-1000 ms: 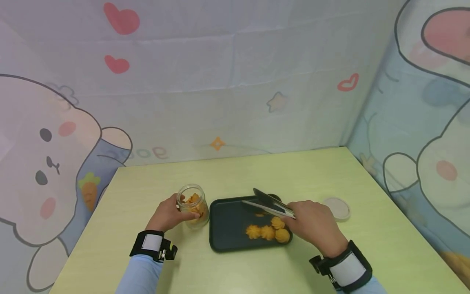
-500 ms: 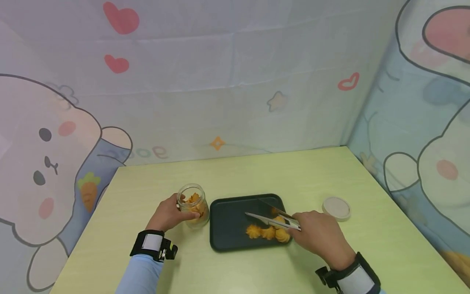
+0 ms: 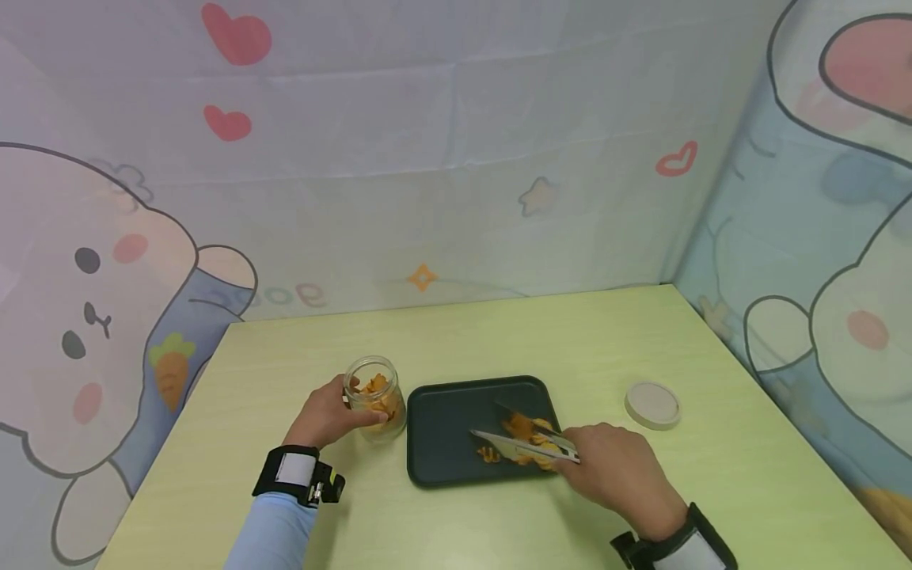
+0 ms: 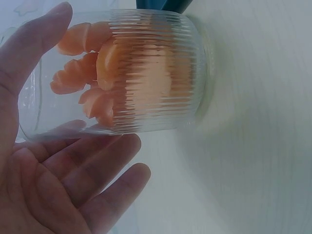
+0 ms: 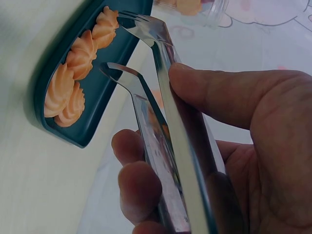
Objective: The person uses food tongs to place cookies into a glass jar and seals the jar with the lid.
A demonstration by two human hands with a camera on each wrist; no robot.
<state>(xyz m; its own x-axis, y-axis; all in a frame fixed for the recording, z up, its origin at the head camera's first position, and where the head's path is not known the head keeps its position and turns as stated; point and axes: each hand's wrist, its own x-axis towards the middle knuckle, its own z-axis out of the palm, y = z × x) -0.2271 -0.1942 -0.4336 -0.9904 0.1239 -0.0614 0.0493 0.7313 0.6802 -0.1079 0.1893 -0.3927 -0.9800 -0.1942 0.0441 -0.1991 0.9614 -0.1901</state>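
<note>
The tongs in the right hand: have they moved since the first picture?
Yes. In the head view, the tongs have shifted toward the near edge of the tray: their tips, first by its far edge, now appear over its middle.

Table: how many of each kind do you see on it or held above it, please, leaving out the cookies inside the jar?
Cookies on the tray: 4
Tray: 1
Glass jar: 1
Round white lid: 1
Metal tongs: 1
Total: 8
</note>
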